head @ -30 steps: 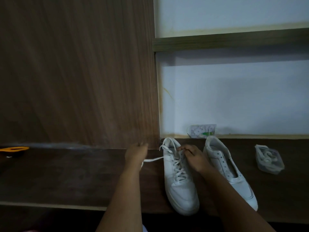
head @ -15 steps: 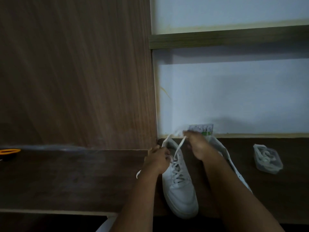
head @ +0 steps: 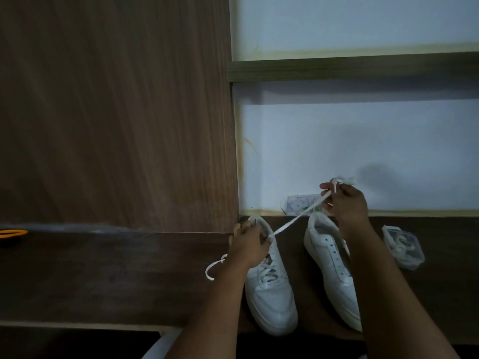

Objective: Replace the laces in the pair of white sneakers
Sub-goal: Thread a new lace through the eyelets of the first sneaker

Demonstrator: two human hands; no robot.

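Observation:
Two white sneakers stand on a dark wooden desk (head: pixel 103 275), toes toward me. The left sneaker (head: pixel 272 294) has a white lace (head: pixel 295 218) threaded through it. My left hand (head: pixel 248 242) rests closed on this sneaker's collar, gripping it at the top eyelets. One lace end (head: pixel 215 268) curls loose on the desk left of my wrist. My right hand (head: pixel 344 200) is raised above the desk, pinching the other lace end and holding it taut up and to the right. The right sneaker (head: pixel 331 268) has bare eyelets and lies partly under my right forearm.
A clear plastic box (head: pixel 403 247) holding coiled white laces sits right of the sneakers. A small printed packet (head: pixel 298 203) leans on the white wall behind them. An orange-handled tool (head: pixel 11 233) lies far left. A tall wooden panel (head: pixel 116 112) rises behind the desk.
My right hand has risen up and to the right, drawing the lace out long and taut. My left hand has stayed on the left sneaker's collar.

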